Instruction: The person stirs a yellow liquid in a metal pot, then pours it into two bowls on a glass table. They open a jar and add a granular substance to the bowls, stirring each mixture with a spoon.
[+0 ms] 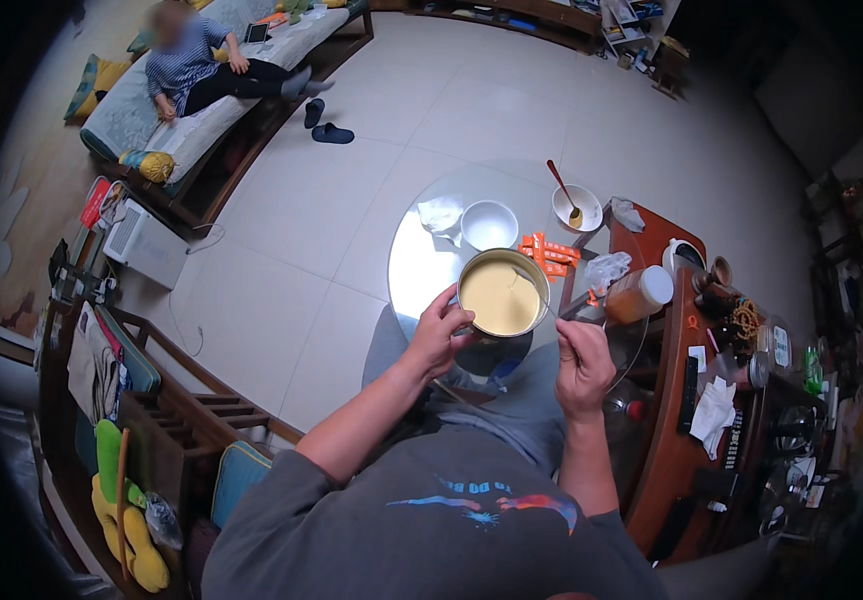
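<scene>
My left hand (443, 330) grips the near left rim and side of a round metal pot (543, 279) over the glass table. Pale yellow, creamy liquid (497, 298) fills much of it. In my right hand (584, 365) is the handle of a thin metal utensil (539, 285), pinched between thumb and fingers. Its working end dips into the liquid, so its full shape is hidden. Just beyond the pot stands a white bowl (489, 225). Several orange sachets (549, 253) lie to its right, close to the pot's rim.
A second white bowl (587, 201) holds a red-handled spoon (560, 184). Nearby are a crumpled plastic bag (607, 268), a white-lidded jar (638, 294) and a white tissue (440, 216). A cluttered wooden table (660, 457) stands at right. A person (195, 75) sits on the sofa, far left.
</scene>
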Tool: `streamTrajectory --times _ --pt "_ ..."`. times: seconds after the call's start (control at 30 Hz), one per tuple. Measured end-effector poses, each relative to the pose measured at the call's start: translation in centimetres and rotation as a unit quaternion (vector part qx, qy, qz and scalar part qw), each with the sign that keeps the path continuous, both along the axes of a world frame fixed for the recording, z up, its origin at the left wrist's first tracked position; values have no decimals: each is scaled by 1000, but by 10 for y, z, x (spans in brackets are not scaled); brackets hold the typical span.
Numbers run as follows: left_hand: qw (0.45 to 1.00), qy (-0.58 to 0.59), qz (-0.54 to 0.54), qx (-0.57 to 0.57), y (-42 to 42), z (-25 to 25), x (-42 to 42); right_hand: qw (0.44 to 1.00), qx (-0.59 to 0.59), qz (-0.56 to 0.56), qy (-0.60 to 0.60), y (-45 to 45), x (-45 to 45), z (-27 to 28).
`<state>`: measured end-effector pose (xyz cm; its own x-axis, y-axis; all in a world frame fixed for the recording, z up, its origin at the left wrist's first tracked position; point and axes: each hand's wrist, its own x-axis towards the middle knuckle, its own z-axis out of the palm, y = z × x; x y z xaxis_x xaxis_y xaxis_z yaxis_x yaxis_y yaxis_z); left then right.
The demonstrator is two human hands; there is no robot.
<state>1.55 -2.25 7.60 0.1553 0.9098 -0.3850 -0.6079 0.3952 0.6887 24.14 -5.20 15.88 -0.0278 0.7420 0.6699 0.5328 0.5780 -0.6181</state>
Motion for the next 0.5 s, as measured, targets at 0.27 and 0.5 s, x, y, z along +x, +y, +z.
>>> streamTrajectory --times 0.27,0.5 --pt "1000 -4 1 12 -1 0 -1 1000 11 -14 -5 -4 -2 3" --pt "1000 -3 2 16 -4 -2 0 999 33 -6 -3 -7 -1 17"
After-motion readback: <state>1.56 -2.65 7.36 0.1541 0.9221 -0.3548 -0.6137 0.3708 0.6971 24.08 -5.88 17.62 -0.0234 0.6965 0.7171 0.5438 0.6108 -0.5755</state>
